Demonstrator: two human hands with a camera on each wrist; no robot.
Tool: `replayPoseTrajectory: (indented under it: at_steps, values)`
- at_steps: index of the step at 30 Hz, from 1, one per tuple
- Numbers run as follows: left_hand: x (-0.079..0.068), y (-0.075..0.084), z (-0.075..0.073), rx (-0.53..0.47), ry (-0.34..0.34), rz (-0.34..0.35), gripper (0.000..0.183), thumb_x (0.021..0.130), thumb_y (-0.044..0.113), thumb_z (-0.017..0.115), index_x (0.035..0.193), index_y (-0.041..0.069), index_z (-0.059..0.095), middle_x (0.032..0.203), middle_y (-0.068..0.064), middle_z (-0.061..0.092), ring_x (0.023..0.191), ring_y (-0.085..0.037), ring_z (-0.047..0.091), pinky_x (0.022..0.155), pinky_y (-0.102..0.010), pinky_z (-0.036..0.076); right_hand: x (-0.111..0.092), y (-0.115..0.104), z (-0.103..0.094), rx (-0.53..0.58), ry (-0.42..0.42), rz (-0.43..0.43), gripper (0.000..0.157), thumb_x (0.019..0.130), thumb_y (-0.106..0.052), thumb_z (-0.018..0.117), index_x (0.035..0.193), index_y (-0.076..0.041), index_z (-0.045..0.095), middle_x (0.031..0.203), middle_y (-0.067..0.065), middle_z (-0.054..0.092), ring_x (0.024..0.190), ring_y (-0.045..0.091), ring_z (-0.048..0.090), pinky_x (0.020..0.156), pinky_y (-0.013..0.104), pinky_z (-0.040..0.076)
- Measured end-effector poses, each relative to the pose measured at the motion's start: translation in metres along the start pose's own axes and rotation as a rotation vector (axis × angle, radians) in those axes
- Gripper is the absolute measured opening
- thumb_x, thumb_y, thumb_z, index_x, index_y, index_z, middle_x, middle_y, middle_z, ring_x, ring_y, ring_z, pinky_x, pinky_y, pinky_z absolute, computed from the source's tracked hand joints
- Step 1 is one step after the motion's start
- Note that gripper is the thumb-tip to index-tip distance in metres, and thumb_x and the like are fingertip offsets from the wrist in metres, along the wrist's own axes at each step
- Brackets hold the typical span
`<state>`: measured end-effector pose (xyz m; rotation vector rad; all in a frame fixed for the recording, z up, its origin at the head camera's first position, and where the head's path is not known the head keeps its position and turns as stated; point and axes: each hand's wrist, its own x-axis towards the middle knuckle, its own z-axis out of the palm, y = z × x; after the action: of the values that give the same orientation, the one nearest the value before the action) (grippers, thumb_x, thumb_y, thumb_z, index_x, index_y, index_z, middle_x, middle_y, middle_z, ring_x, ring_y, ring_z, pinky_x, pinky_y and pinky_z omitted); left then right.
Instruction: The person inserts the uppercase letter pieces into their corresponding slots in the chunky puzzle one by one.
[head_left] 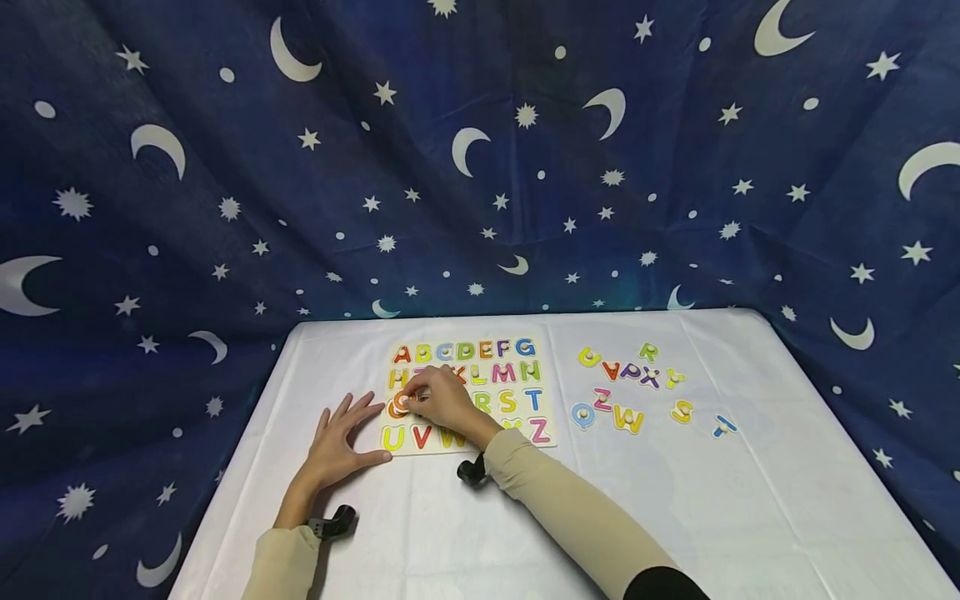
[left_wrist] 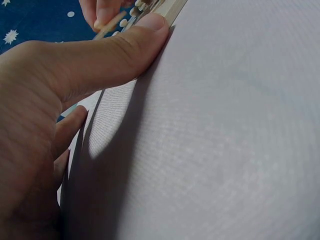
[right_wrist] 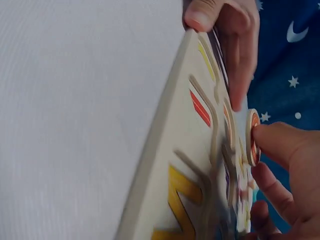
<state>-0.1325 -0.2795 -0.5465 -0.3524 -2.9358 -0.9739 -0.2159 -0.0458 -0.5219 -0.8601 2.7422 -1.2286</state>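
My right hand [head_left: 447, 402] pinches an orange letter O piece [right_wrist: 253, 137] over the left end of the third row of the wooden alphabet puzzle board [head_left: 546, 383]. In the right wrist view the piece stands tilted on edge, close over the board, with a fingertip on its face. My left hand [head_left: 336, 454] lies at the board's left side with fingers spread; its thumb [left_wrist: 150, 25] touches the front left corner. Knobbed letters sit in the top two rows. The right hand hides part of the middle rows.
Loose letter pieces lie right of the board, among them a yellow W [head_left: 627, 419], a blue Q [head_left: 582, 416], a pink Z [head_left: 602, 400], a yellow S [head_left: 682, 412] and a blue T [head_left: 723, 427]. A dark blue star-patterned cloth [head_left: 480, 208] hangs behind the white table [head_left: 750, 517].
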Motion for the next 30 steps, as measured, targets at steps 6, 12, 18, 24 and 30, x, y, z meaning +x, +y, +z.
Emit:
replayPoseTrajectory:
  at_steps: [6,12,18,24,30]
  values:
    - [0.001,0.000,0.000,-0.006,0.004,0.003,0.088,0.067,0.048,0.093,0.143,0.017,0.061,0.161,-0.011,0.043,0.154,-0.045,0.019,0.121,-0.070,-0.001,0.001,-0.007,0.010,-0.122,0.015,0.001,0.005,0.087,-0.029,0.083,0.091,-0.026,0.082,0.092,-0.013,0.071,0.080,0.010,0.048,0.072,0.025,0.041]
    - [0.000,-0.001,0.000,-0.002,0.001,0.006,0.089,0.068,0.048,0.093,0.143,0.016,0.061,0.161,-0.011,0.043,0.153,-0.045,0.019,0.121,-0.070,-0.001,0.003,-0.013,0.019,-0.204,0.026,0.015,0.008,0.086,-0.033,0.084,0.092,-0.028,0.082,0.093,-0.012,0.070,0.082,0.010,0.050,0.074,0.027,0.042]
    - [0.001,0.000,0.000,0.001,-0.003,0.012,0.088,0.068,0.048,0.093,0.143,0.017,0.061,0.161,-0.011,0.043,0.153,-0.045,0.019,0.120,-0.070,0.000,0.004,-0.014,0.022,-0.231,0.031,0.042,0.008,0.085,-0.033,0.084,0.089,-0.027,0.083,0.094,-0.012,0.071,0.084,0.011,0.051,0.074,0.027,0.043]
    - [0.001,0.002,-0.001,-0.004,-0.001,0.011,0.088,0.068,0.048,0.093,0.143,0.016,0.061,0.161,-0.012,0.042,0.153,-0.046,0.019,0.120,-0.070,-0.001,0.004,-0.015,0.022,-0.245,0.023,0.055,0.009,0.085,-0.033,0.084,0.090,-0.026,0.083,0.094,-0.011,0.070,0.086,0.012,0.052,0.076,0.028,0.044]
    - [0.001,0.001,0.000,-0.007,-0.007,0.002,0.089,0.067,0.048,0.093,0.144,0.016,0.061,0.161,-0.011,0.042,0.154,-0.046,0.018,0.120,-0.070,-0.002,0.003,-0.016,0.023,-0.251,0.022,0.067,0.010,0.085,-0.034,0.085,0.091,-0.026,0.083,0.095,-0.010,0.068,0.087,0.013,0.053,0.077,0.029,0.043]
